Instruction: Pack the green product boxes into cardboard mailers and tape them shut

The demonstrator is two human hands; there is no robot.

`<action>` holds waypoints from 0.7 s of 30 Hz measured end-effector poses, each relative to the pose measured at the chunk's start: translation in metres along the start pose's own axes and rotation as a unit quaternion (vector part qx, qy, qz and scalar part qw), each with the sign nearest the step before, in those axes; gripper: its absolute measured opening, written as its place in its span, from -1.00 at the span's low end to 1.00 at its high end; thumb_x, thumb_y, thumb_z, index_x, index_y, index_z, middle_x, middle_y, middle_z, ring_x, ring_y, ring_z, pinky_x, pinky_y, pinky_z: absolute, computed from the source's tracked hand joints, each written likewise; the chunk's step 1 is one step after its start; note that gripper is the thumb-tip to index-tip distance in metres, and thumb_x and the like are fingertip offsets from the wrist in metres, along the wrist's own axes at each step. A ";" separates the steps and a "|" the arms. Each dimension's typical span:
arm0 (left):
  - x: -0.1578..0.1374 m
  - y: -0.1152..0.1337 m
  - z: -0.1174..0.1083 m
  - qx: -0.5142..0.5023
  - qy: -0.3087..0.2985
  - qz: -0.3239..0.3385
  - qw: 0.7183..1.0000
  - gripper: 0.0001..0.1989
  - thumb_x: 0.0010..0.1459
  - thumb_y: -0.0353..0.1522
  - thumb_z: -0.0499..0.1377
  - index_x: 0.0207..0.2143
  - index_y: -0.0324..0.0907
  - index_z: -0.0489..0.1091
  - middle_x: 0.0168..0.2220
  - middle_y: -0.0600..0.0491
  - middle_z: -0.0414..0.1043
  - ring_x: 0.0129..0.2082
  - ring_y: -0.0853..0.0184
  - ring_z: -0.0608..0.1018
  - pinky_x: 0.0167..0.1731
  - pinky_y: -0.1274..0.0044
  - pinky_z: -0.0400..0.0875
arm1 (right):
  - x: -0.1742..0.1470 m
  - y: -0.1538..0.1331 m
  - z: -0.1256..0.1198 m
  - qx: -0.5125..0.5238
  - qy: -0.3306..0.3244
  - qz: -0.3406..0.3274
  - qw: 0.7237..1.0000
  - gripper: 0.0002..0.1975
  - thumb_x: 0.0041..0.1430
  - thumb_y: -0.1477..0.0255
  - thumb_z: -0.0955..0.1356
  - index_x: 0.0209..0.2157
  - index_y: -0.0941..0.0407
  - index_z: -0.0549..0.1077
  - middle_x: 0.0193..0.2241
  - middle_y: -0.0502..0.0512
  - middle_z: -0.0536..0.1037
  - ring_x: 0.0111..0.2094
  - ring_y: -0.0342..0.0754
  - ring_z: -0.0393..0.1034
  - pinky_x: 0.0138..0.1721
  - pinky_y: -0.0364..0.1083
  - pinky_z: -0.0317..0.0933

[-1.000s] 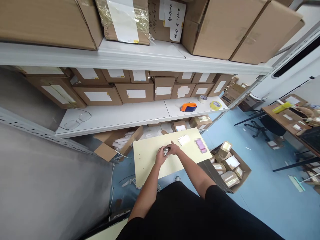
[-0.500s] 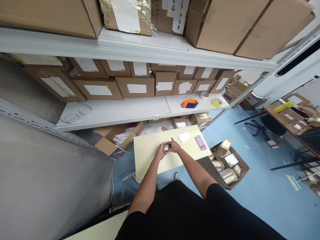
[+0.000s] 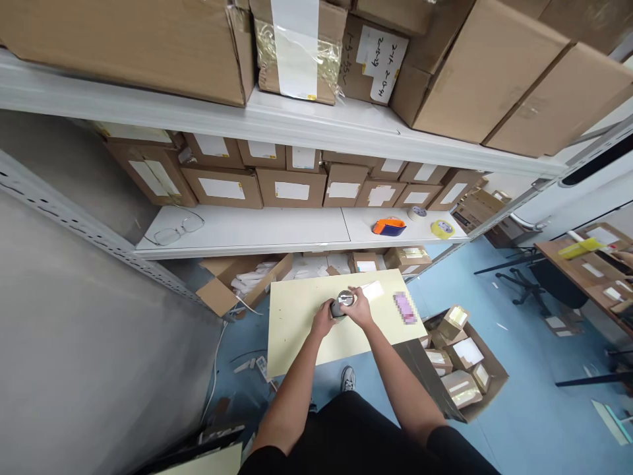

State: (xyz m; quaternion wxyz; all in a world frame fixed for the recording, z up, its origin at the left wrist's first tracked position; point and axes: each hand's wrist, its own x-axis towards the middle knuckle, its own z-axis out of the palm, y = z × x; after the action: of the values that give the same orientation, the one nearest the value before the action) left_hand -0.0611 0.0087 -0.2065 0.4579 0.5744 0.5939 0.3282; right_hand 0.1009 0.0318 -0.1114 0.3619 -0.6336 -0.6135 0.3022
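Over the pale yellow table, my left hand point(image 3: 323, 319) is closed around a small dark grey round container point(image 3: 337, 309). My right hand point(image 3: 361, 309) grips a shiny silver round piece point(image 3: 346, 298), which looks like a lid, at the container's upper right side. Whether the two pieces still touch is too small to tell. Behind my right hand a white paper-like sheet point(image 3: 372, 290) lies on the table. A pink-purple blurred item point(image 3: 405, 308) lies at the table's right end.
The yellow table point(image 3: 291, 330) stands before a white shelf point(image 3: 257, 227) with eyeglasses point(image 3: 178, 227), an orange-and-blue tape dispenser point(image 3: 389, 227) and tape rolls point(image 3: 442, 229). An open carton point(image 3: 242, 280) stands at back left, a box of parcels point(image 3: 487, 396) at right.
The silver piece has shifted to the upper right with my right hand, and more of the dark grey container shows beside it. The camera view has tilted upward.
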 end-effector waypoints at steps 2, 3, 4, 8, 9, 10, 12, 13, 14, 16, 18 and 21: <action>-0.003 0.003 -0.002 0.018 -0.005 -0.008 1.000 -0.22 -0.03 -0.49 0.40 0.26 -0.01 0.29 0.29 -0.07 0.36 0.22 0.05 0.48 0.18 0.28 0.39 | 0.003 -0.014 -0.015 0.079 0.039 0.037 0.995 -0.60 -0.12 0.27 0.46 -0.23 0.01 0.32 -0.24 0.06 0.61 -0.24 0.07 0.53 -0.18 0.00 0.38; -0.005 0.005 -0.003 0.030 -0.009 -0.011 0.999 -0.22 -0.01 -0.49 0.40 0.27 0.00 0.28 0.30 -0.06 0.35 0.21 0.06 0.49 0.16 0.30 0.40 | 0.004 -0.022 -0.023 0.114 0.059 0.049 0.990 -0.62 -0.11 0.25 0.46 -0.24 0.02 0.31 -0.33 0.00 0.59 -0.33 0.02 0.50 -0.26 -0.04 0.37; -0.006 0.006 -0.004 0.042 -0.012 -0.012 0.999 -0.22 0.00 -0.49 0.39 0.27 0.02 0.27 0.30 -0.05 0.35 0.21 0.08 0.49 0.15 0.32 0.40 | 0.004 -0.029 -0.031 0.142 0.077 0.055 0.985 -0.63 -0.10 0.25 0.45 -0.26 0.02 0.31 -0.39 -0.03 0.56 -0.38 -0.01 0.48 -0.31 -0.06 0.35; -0.010 0.012 -0.002 0.077 -0.010 -0.017 0.997 -0.22 0.06 -0.52 0.34 0.31 0.06 0.25 0.34 -0.06 0.29 0.21 0.10 0.50 0.11 0.36 0.42 | -0.001 -0.059 -0.062 0.186 0.102 0.043 0.976 -0.62 -0.09 0.24 0.49 -0.25 0.04 0.34 -0.45 -0.05 0.53 -0.44 -0.05 0.42 -0.40 -0.10 0.29; -0.011 0.013 -0.001 0.083 -0.008 -0.022 0.996 -0.22 0.07 -0.51 0.33 0.32 0.05 0.24 0.37 -0.08 0.24 0.22 0.09 0.50 0.11 0.35 0.42 | -0.003 -0.065 -0.067 0.184 0.100 0.038 0.977 -0.61 -0.08 0.23 0.49 -0.25 0.04 0.35 -0.44 -0.04 0.54 -0.44 -0.04 0.42 -0.41 -0.10 0.29; -0.011 0.015 -0.001 0.088 -0.008 -0.027 0.996 -0.21 0.07 -0.51 0.33 0.33 0.05 0.23 0.42 -0.11 0.17 0.23 0.06 0.48 0.12 0.33 0.42 | -0.005 -0.071 -0.071 0.181 0.098 0.033 0.978 -0.61 -0.07 0.22 0.50 -0.24 0.03 0.36 -0.43 -0.04 0.55 -0.44 -0.04 0.42 -0.41 -0.10 0.28; -0.012 0.018 -0.001 0.096 -0.013 -0.032 0.995 -0.16 0.06 -0.47 0.36 0.36 0.06 0.19 0.49 -0.14 0.00 0.28 0.00 0.44 0.15 0.30 0.40 | -0.009 -0.080 -0.075 0.179 0.094 0.028 0.979 -0.62 -0.05 0.21 0.50 -0.24 0.03 0.36 -0.42 -0.02 0.56 -0.43 -0.04 0.43 -0.41 -0.11 0.28; -0.013 0.020 -0.003 0.103 -0.014 -0.032 0.994 -0.11 0.04 -0.44 0.37 0.39 0.07 0.15 0.52 -0.14 -0.08 0.31 -0.04 0.40 0.17 0.28 0.38 | -0.010 -0.083 -0.075 0.182 0.091 0.028 0.979 -0.62 -0.05 0.21 0.50 -0.25 0.03 0.36 -0.42 -0.02 0.57 -0.43 -0.03 0.44 -0.41 -0.11 0.28; -0.014 0.023 -0.006 0.112 -0.012 -0.028 0.993 -0.06 0.02 -0.43 0.39 0.41 0.08 0.11 0.53 -0.13 -0.14 0.34 -0.07 0.36 0.19 0.25 0.36 | -0.011 -0.085 -0.075 0.187 0.089 0.030 0.978 -0.62 -0.05 0.20 0.50 -0.26 0.03 0.36 -0.42 -0.02 0.57 -0.43 -0.03 0.44 -0.41 -0.11 0.28; -0.016 0.029 -0.016 0.129 -0.004 -0.009 0.992 0.03 -0.05 -0.44 0.41 0.44 0.06 0.07 0.53 -0.13 -0.14 0.40 -0.13 0.25 0.26 0.20 0.28 | -0.011 -0.086 -0.072 0.195 0.086 0.037 0.976 -0.62 -0.05 0.19 0.51 -0.27 0.03 0.35 -0.43 -0.02 0.57 -0.43 -0.04 0.44 -0.42 -0.12 0.27; -0.019 0.036 -0.028 0.124 0.001 0.023 0.992 0.01 -0.08 -0.49 0.38 0.42 0.01 0.13 0.48 -0.13 0.06 0.43 -0.09 0.21 0.33 0.18 0.19 | -0.011 -0.084 -0.069 0.197 0.085 0.044 0.976 -0.61 -0.05 0.18 0.51 -0.28 0.03 0.35 -0.45 -0.03 0.57 -0.45 -0.04 0.43 -0.43 -0.11 0.27; -0.028 0.055 -0.047 0.061 0.037 0.050 0.996 -0.21 0.06 -0.49 0.23 0.37 0.03 0.24 0.28 -0.06 0.40 0.34 0.09 0.37 0.32 0.25 0.25 | -0.011 -0.080 -0.065 0.193 0.088 0.049 0.976 -0.59 -0.06 0.17 0.53 -0.29 0.02 0.33 -0.45 -0.04 0.57 -0.46 -0.05 0.43 -0.43 -0.11 0.28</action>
State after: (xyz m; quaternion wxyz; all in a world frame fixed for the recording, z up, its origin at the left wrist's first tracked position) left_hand -0.0857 -0.0054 -0.1345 0.3828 0.6181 0.5993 0.3349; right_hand 0.1094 0.0141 -0.0095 0.5150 -0.6050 -0.4774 0.3753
